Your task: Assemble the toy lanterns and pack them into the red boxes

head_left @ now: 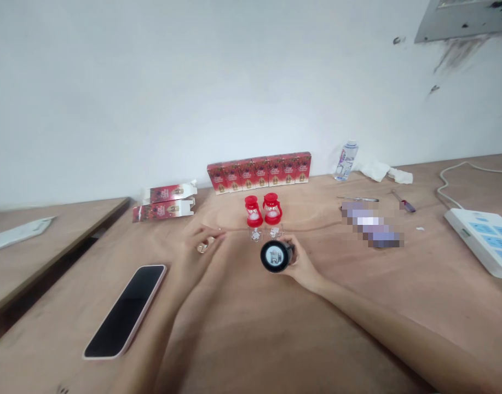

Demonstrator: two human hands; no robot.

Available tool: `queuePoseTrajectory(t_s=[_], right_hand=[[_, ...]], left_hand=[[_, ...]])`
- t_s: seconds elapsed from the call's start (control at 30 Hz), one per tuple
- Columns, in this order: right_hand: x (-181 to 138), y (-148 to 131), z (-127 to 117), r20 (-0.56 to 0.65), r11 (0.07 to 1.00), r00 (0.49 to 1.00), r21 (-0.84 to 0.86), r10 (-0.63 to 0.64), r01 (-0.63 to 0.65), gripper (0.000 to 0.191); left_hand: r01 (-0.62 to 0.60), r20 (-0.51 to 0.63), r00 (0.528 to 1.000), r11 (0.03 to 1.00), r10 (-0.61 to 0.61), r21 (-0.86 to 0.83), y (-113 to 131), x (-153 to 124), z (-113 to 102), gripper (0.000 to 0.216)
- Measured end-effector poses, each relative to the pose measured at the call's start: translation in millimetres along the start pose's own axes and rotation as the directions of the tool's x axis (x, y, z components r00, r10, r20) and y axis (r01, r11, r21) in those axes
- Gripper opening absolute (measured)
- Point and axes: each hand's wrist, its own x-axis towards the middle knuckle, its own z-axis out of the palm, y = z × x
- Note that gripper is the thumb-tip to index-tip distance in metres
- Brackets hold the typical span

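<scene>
My right hand [299, 262] is wrapped round the side of a round black object [263, 257]. Its end faces up towards me and shows a pale disc with small silvery parts in the middle. My left hand [195, 253] is over the table to the left, with curled fingers and the thumb and forefinger tips close together. A small pale and gold thing [203, 246] shows at its fingers, too blurred to name. Just beyond the black object stand two small red lanterns [254, 212], side by side. Small white tags with thin wires [256, 235] lie in front of them.
Red printed boxes [260, 172] stand in a row by the wall, and opened boxes [164, 209] lie left. A phone [125, 312] lies near my left forearm. Rightward are a bottle [346, 160], tissues [376, 171], tweezers [357, 199], a screwdriver [407, 204] and a power strip [480, 241].
</scene>
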Motion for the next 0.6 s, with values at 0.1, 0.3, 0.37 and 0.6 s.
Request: queuePoseTrajectory(t_s=[0.1, 0.3, 0.37, 0.6], right_hand=[[-1, -1, 0, 0.006, 1.0, 1.0, -0.019, 0.004, -0.004, 0.058], [-1, 0, 0, 0.008, 0.999, 1.0, -0.028, 0.03, -0.03, 0.059], [-1, 0, 0, 0.007, 0.999, 1.0, -0.034, 0.019, -0.019, 0.06], [0, 0, -1, 0.017, 0.999, 1.0, -0.029, 0.015, -0.015, 0.057]], left_hand=[[0.093, 0.107, 0.987, 0.97, -0.119, 0.225, -54, 11, -8, 0.028], [0.029, 0.317, 0.924, 0.865, -0.215, 0.502, -81, 15, -3, 0.026], [0.02, 0.323, 0.922, 0.857, -0.215, 0.516, -75, 15, 1, 0.023], [-0.023, 0.335, 0.92, 0.826, -0.202, 0.563, -72, 18, 7, 0.024]])
